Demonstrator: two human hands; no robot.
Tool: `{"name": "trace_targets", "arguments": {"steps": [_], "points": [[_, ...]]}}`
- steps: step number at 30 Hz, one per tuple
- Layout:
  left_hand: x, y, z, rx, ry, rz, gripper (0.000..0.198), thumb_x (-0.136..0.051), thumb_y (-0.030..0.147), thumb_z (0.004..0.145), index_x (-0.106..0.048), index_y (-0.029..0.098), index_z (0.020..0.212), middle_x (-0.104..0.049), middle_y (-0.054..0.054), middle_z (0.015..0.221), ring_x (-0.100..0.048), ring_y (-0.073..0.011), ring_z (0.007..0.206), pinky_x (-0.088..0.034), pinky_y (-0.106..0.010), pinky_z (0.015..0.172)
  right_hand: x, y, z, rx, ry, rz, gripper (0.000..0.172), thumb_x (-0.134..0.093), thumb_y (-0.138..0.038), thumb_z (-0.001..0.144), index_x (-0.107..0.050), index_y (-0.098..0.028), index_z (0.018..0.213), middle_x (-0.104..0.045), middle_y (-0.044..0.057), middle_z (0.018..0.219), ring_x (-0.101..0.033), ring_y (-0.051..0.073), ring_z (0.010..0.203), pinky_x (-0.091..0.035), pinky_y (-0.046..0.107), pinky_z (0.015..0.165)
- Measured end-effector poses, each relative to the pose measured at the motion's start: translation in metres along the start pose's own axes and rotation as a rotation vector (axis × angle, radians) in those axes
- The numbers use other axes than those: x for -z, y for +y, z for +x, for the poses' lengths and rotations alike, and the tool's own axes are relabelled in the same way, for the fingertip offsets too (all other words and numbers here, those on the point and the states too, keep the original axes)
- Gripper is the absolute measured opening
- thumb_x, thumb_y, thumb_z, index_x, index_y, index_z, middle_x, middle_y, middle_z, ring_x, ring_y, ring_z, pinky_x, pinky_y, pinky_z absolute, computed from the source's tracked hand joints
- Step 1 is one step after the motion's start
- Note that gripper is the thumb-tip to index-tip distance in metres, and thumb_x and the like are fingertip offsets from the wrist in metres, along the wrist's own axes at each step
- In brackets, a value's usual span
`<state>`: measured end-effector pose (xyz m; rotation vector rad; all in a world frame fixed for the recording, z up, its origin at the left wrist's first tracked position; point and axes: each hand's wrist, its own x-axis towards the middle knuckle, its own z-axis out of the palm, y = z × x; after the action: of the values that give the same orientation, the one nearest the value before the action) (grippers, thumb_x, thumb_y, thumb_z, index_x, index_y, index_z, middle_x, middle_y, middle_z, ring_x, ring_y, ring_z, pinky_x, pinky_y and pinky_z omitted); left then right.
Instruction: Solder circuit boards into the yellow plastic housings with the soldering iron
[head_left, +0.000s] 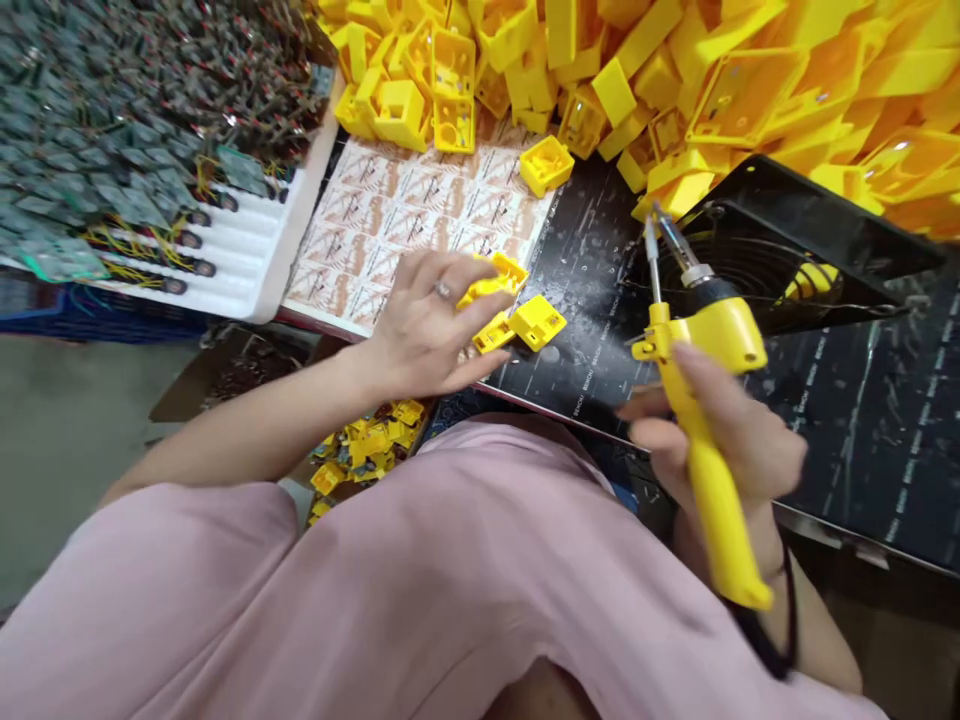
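Observation:
A yellow soldering gun (705, 420) with a solder feed tube is in my right hand (739, 430), fingers wrapped around its grip. Its metal tip points away from me, over the front of a black fan-like unit (780, 240). My left hand (431, 325) is curled over a small yellow plastic case (504, 275) at the table's near edge, thumb and fingers around it. Right beside the fingers sit a second yellow piece (493, 334) and a closed-looking yellow block (538, 322). Part of the held case is hidden by the fingers.
A big heap of yellow plastic cases (645, 60) fills the far side. One open case (546, 165) lies apart on the printed sheet (360, 240). To the left, a white foam tray (262, 250) holds many wired circuit boards (150, 150). Below the edge is a box of yellow parts (367, 450).

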<state>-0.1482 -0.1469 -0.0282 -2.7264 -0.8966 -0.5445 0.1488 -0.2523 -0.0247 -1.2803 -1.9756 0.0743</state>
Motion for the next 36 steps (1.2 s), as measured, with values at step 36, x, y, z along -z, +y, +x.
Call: {"name": "trace_targets", "arguments": {"steps": [36], "points": [[0.025, -0.005, -0.015, 0.021, -0.472, -0.171, 0.044, -0.055, 0.034, 0.104, -0.068, 0.013, 0.140, -0.075, -0.016, 0.128, -0.074, -0.0315, 0.108, -0.061, -0.042, 0.091, -0.060, 0.011, 0.041, 0.258, -0.353, -0.090, 0.036, -0.064, -0.029, 0.101, -0.058, -0.022, 0.136, -0.076, 0.008, 0.106, -0.069, 0.026, 0.101, -0.048, 0.040, 0.093]]}}
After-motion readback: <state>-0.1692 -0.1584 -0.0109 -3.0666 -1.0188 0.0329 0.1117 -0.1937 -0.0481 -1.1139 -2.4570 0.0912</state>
